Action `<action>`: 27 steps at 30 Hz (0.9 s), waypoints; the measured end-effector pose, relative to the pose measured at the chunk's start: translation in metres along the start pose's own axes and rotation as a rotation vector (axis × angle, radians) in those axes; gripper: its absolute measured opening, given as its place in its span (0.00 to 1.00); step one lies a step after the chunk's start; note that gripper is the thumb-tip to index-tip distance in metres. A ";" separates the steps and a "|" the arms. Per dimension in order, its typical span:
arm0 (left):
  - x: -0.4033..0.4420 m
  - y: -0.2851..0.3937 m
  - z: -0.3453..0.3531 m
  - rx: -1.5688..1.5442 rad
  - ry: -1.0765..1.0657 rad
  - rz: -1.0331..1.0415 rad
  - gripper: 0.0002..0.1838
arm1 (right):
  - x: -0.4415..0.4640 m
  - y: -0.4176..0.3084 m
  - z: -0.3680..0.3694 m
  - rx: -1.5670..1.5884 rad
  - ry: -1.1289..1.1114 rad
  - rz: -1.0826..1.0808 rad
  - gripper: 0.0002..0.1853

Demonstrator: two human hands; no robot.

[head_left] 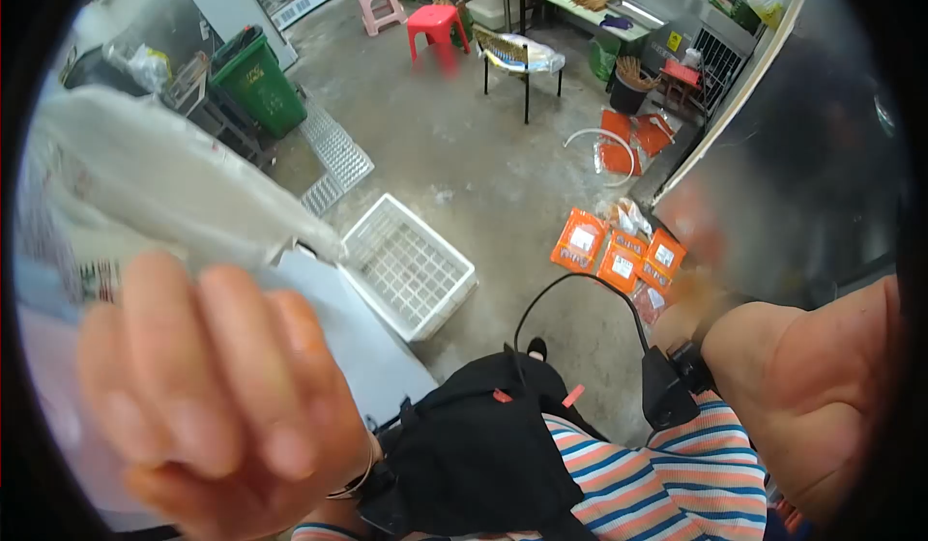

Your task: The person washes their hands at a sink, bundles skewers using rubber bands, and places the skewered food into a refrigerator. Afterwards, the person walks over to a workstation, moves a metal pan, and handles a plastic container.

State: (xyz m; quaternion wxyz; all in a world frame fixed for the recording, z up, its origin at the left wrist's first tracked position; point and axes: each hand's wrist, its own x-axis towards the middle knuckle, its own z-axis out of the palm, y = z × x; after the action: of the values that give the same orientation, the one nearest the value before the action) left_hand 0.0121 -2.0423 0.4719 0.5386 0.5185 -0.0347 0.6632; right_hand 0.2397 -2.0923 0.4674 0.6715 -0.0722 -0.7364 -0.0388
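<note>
My left hand [217, 386] is large and blurred at the lower left, close to the camera. Its fingers are curled in and pressed together, and whatever they hold, if anything, is hidden. Behind it lies a pale, crumpled plastic sheet or bag [184, 169]. At the right edge, my right hand [812, 377] shows as a wrist and part of a palm; its fingers are blurred or out of frame. Beside that wrist sits a black device [672, 386] with a thin cable looping left. I wear a black bag or apron [474, 444] over a striped shirt.
A white slatted crate [411, 265] stands on the floor. Orange packets [619, 263] and red packs [619, 145] lie on the right. Farther off are a green bin [261, 87], a red stool [437, 27], a pink stool [380, 4], a chair [512, 55] and a work table [580, 4].
</note>
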 end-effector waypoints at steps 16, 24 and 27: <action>0.200 -0.133 -0.024 0.880 -0.882 0.560 0.09 | 0.040 0.161 -0.125 -0.032 -0.185 -0.163 0.23; 0.330 -0.185 -0.132 1.170 -0.969 0.441 0.10 | 0.057 0.352 -0.119 0.021 -0.159 -0.233 0.21; 0.377 -0.192 -0.147 1.212 -0.947 0.411 0.11 | 0.077 0.421 -0.105 0.083 -0.022 -0.253 0.21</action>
State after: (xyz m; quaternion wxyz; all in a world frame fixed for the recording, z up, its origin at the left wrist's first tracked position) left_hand 0.1053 -1.6171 0.5794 -0.0424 0.9312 0.0119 0.3620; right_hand 0.4028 -1.6886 0.5369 0.6557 0.0486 -0.7479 -0.0916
